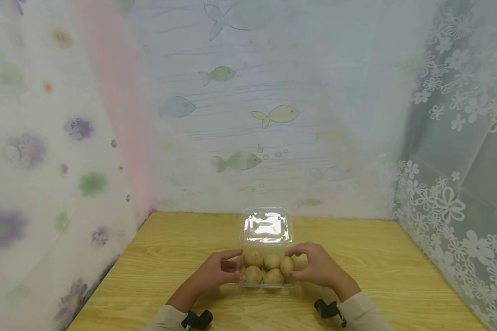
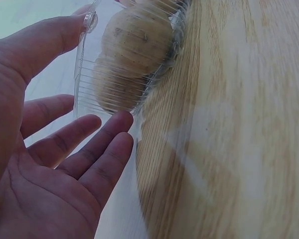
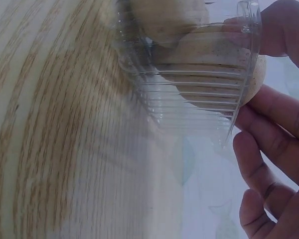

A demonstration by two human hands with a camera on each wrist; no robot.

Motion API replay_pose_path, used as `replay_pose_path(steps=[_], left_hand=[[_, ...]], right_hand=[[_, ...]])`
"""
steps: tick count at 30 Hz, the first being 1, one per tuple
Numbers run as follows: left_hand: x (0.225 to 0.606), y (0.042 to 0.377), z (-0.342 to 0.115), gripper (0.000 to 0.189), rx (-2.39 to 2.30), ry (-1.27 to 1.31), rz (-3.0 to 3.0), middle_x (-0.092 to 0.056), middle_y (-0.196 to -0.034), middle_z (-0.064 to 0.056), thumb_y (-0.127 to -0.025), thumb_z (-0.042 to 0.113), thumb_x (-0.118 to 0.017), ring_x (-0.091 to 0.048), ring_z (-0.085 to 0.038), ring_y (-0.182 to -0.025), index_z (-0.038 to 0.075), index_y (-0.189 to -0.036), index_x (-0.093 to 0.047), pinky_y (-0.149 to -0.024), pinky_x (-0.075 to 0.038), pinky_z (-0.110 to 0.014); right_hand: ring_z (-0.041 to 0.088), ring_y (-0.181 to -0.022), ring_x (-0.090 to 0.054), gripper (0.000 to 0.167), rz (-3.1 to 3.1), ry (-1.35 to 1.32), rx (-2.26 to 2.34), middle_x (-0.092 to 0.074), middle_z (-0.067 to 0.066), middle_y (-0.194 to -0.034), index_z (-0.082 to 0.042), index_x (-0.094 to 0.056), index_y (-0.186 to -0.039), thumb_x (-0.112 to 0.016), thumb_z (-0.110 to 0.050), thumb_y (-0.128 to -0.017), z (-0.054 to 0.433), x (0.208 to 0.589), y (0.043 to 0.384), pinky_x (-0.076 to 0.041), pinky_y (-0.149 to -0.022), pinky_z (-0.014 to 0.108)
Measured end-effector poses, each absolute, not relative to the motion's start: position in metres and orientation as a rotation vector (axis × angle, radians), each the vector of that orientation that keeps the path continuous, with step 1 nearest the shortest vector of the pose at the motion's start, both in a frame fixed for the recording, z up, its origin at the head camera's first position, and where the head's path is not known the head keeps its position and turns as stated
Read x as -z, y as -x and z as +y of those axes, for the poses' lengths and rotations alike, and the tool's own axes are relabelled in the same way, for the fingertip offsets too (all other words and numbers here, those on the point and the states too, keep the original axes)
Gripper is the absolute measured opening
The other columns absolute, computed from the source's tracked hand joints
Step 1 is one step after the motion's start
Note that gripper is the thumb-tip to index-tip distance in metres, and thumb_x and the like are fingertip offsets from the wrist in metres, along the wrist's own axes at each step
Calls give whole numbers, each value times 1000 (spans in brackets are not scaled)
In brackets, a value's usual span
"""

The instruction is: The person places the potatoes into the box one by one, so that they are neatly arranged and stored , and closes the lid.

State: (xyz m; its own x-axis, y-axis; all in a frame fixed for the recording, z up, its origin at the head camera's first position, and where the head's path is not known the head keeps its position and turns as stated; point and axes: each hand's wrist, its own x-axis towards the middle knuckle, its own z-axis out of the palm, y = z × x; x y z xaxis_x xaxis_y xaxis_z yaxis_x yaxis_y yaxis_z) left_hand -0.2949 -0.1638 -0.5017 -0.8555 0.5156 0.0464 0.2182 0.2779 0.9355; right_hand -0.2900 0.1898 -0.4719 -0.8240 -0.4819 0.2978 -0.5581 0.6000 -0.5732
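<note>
A clear plastic clamshell container (image 1: 268, 286) stands on the table with its lid (image 1: 266, 225) tipped back. Several potatoes (image 1: 253, 275) lie in its base, in two rows. My left hand (image 1: 215, 272) holds the container's left end, thumb at the front corner and index finger at the back. In the left wrist view the other fingers (image 2: 109, 154) stretch loosely beside its ribbed wall. Over the right end, my right hand (image 1: 318, 265) pinches the rightmost potato (image 1: 287, 265) between thumb and index finger. In the right wrist view its thumb shows through the clear wall.
The wood-grain table (image 1: 182, 234) reaches back to a curtain (image 1: 314, 92) printed with fish. Flower-printed sheets hang on the left (image 1: 33, 184) and right (image 1: 459, 207). Black wrist-worn devices (image 1: 326, 309) sit by both cuffs.
</note>
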Motion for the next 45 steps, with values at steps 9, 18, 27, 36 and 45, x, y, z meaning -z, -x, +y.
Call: replay_pose_path(steps=[9,18,27,36,45], left_hand=[[502,295,-163,80,-1587,-672,2299,-43,-162,-13,-89,36,-84,-56,-40,-135,18,-157,-46,-104,-55,-51],[501,294,-163,78,-1595,-665,2291,-44,-161,-15,-89,33,-84,-57,-41,-135,18,-156,-47,-103,-55,-53],[500,295,-162,79,-1593,-674,2299,-45,-160,-17,-89,32,-85,-57,-40,-134,15,-156,-47,-103,-56,-50],[499,293,-162,79,-1589,-679,2310,-44,-161,-16,-89,32,-85,-57,-41,-134,14,-156,-47,-104,-55,-51],[499,293,-161,79,-1591,-692,2302,-43,-162,-15,-89,31,-84,-57,-40,-135,14,-157,-47,-105,-55,-51]], right_hand=[[28,-110,-60,39,-2728,-861,-1050,-73,-7,-117,-19,-77,-113,-90,-22,-78,189,470,289,-52,-94,56],[23,-108,-58,39,-2750,-848,-1014,-72,-10,-113,-19,-78,-111,-91,-26,-75,189,474,291,-52,-93,52],[20,-108,-59,38,-2768,-843,-967,-72,-11,-112,-19,-78,-111,-90,-24,-75,187,472,290,-52,-91,45],[23,-109,-58,38,-2763,-829,-921,-73,-5,-115,-17,-78,-109,-89,-21,-73,185,469,287,-53,-95,46],[21,-107,-56,36,-2781,-812,-906,-73,-8,-115,-20,-77,-109,-88,-23,-74,183,471,285,-51,-94,43]])
